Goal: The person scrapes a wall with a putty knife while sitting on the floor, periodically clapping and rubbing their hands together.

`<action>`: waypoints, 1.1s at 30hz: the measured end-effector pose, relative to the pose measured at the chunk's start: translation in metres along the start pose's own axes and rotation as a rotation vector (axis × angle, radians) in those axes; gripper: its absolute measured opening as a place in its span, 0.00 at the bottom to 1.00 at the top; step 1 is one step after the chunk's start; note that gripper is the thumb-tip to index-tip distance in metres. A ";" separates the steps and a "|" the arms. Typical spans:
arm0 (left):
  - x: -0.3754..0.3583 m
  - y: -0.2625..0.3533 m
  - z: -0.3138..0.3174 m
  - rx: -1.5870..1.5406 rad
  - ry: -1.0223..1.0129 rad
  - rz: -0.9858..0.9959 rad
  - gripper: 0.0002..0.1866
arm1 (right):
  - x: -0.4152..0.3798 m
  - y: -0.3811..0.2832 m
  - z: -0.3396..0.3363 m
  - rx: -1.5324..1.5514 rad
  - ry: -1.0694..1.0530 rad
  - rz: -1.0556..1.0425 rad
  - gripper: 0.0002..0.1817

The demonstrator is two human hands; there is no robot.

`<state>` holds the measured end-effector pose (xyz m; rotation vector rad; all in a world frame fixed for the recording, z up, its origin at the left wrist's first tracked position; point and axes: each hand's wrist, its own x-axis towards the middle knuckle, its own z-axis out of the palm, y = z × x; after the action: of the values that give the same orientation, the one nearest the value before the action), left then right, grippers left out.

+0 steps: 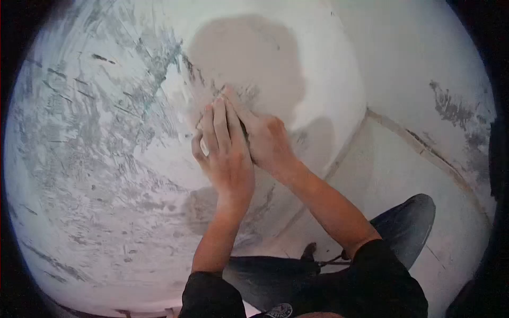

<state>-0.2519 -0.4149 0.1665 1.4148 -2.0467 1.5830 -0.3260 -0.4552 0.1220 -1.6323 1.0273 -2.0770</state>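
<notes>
My left hand [225, 151], coated in pale dust, presses down on a broad white-smeared surface [159, 212]. Its fingers are stretched forward and lie nearly flat, slightly apart. Tight against it on the right is my right hand [270, 143], also dusty, with one finger reaching forward beside the left fingertips. The other right fingers are bent under and hidden between the hands. Whether a thin pad or sheet lies beneath the palms cannot be made out. Dark scuffs [193, 69] mark the surface just ahead of the fingertips.
Grey streaks and patches [106, 106] cover the left side of the surface. A raised seam [424, 146] runs across the pale floor or panel at the right, near another dark smudge [450, 108]. My bent knee [411, 222] in dark trousers is at lower right. Shadows fall around my hands.
</notes>
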 end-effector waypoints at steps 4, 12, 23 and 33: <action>0.010 -0.005 0.008 -0.057 0.035 -0.028 0.28 | 0.014 0.010 0.008 0.002 0.056 -0.073 0.34; 0.009 -0.003 0.006 -0.006 -0.007 -0.023 0.29 | 0.012 0.002 0.003 -0.017 0.012 -0.011 0.34; 0.005 -0.011 -0.004 0.040 -0.051 -0.072 0.31 | 0.015 -0.005 0.003 0.039 -0.098 -0.013 0.34; 0.034 -0.016 -0.009 0.061 0.037 -0.100 0.25 | 0.037 -0.015 0.001 0.017 0.015 0.008 0.31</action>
<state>-0.2612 -0.4264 0.2022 1.4729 -1.8916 1.6309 -0.3337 -0.4685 0.1585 -1.6044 1.0164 -2.0898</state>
